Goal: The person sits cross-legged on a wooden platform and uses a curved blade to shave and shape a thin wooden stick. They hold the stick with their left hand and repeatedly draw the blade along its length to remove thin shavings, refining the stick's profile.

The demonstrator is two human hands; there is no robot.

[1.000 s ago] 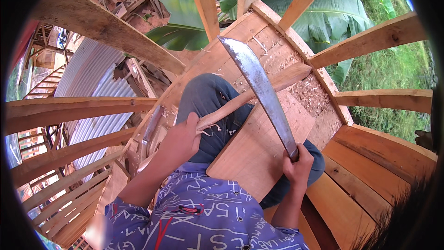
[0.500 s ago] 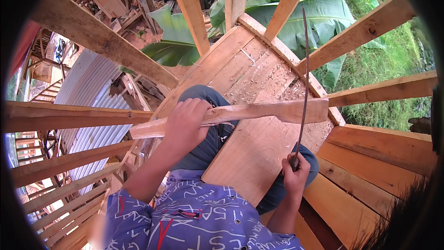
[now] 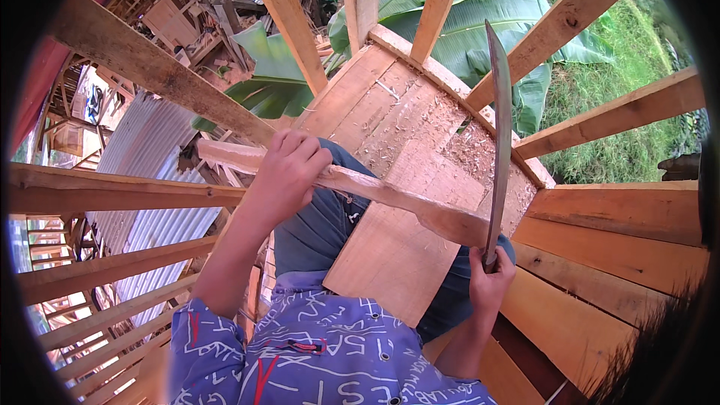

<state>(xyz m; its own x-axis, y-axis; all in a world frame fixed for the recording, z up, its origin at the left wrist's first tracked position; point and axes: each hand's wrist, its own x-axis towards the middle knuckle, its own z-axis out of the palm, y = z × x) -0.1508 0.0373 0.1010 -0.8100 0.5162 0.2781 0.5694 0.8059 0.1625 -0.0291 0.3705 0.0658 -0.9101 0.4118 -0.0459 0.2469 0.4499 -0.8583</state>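
Observation:
My left hand (image 3: 289, 169) is wrapped round the middle-left part of a long, roughly shaped piece of wood (image 3: 420, 208), which slants down to the right over my lap. Its wider end lies beside the blade held on the right. My right hand (image 3: 491, 276) grips the handle of a machete (image 3: 501, 120), whose long, slightly curved blade points up and away, its flat side partly showing. The blade's lower part overlaps the wood's right end; whether they touch I cannot tell. Under the wood, a flat board (image 3: 394, 255) rests against my lap and the plank platform.
Wood shavings (image 3: 420, 116) are scattered over the plank platform (image 3: 349, 101). Upright timber posts (image 3: 281, 11) and rails ring it. Stacked planks (image 3: 607, 247) lie at the right. Beyond are corrugated metal sheets (image 3: 150, 210), banana leaves (image 3: 480, 22) and grass.
The piece of wood has tilted, its right end dropping toward me and its left end rising. The machete has turned to show more of its flat, and its tip sits slightly lower.

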